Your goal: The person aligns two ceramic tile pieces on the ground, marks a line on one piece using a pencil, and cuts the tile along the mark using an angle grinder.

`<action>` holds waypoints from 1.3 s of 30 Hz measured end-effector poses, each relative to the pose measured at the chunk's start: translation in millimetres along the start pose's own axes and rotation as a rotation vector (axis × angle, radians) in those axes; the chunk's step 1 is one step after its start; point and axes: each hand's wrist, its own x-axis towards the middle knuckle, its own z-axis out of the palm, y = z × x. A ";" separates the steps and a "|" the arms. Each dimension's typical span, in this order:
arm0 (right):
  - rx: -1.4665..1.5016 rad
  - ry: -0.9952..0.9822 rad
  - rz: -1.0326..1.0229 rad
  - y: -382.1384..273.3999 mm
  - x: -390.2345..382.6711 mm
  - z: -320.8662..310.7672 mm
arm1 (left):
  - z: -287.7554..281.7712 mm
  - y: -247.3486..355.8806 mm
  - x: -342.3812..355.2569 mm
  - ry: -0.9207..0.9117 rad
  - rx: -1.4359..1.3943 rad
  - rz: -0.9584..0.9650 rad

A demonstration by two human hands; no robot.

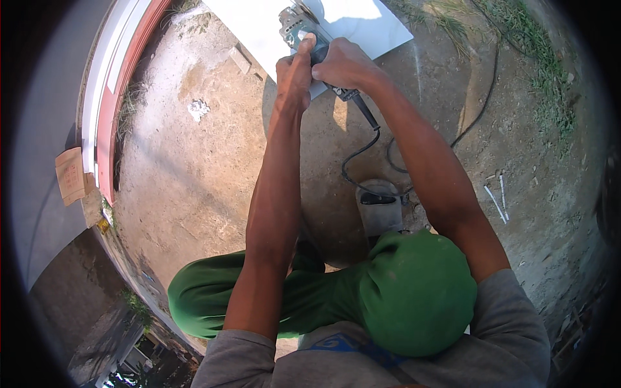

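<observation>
With both arms stretched forward, I hold a teal and black angle grinder [297, 31] over a large white tile [372, 31]. My left hand [297, 76] is closed round the grinder's body, its thumb lying along the top. Closed on the rear of the body is my right hand [344, 64]. The thin disc [306, 9] shows edge-on by the metal head at the top of the picture. Whether it touches the tile I cannot tell. From the grinder's back end a black power cord [349, 158] loops down toward my foot.
Two thin white strips [498, 200] lie on the dirt at right. A small flat offcut [240, 59] rests left of the tile, near a white crumpled scrap [198, 109]. Along the left runs a red and white edge [111, 97] with a cardboard piece [70, 174]. Grass [550, 84] grows at right.
</observation>
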 end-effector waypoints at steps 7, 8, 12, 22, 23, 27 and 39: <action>-0.022 -0.009 0.013 4.1 -7.0 0.0 | 1.3 1.5 -10.8 -0.036 0.009 -0.019; -0.022 -0.008 0.013 4.5 -7.6 0.2 | 1.5 0.4 -11.1 -0.037 0.010 -0.019; -0.014 0.003 0.008 4.5 -9.5 0.4 | 1.7 -2.3 -9.8 -0.025 -0.006 -0.020; -0.035 0.004 0.015 12.7 -11.2 1.6 | 1.7 -7.1 -11.9 -0.061 0.029 -0.069; -0.034 0.002 0.017 12.4 -12.2 1.6 | 1.9 -7.3 -13.2 -0.061 0.030 -0.071; -0.023 -0.011 0.004 9.9 -17.7 0.2 | 1.1 -8.4 -16.6 -0.057 0.026 -0.051; 0.005 -0.012 0.015 15.1 -26.7 -0.2 | 7.2 -13.9 -25.5 -0.049 -0.039 -0.006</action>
